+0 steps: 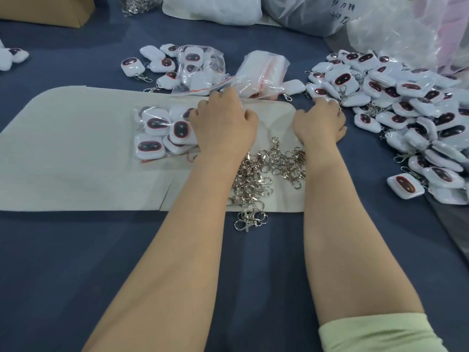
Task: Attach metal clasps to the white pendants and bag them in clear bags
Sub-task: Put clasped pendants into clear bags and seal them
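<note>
A clear bag (pixel 158 133) holding several white pendants lies on a pale felt mat (pixel 76 153). My left hand (pixel 223 123) covers its right end, fingers curled down and gripping the bag. My right hand (pixel 321 120) reaches to the near edge of a big heap of white pendants (pixel 411 115). Its fingertips curl over one white pendant (pixel 327 99) there. A pile of loose metal clasps (pixel 264 174) lies on the mat between my forearms, and some spill onto the blue table cover.
Two more clear bags with pendants (pixel 203 69) (pixel 261 72) lie behind the mat, beside loose pendants with clasps (pixel 133 67). Large plastic sacks (pixel 396 29) and a white bundle (pixel 213 8) fill the back. A cardboard box (pixel 50 8) stands at the back left.
</note>
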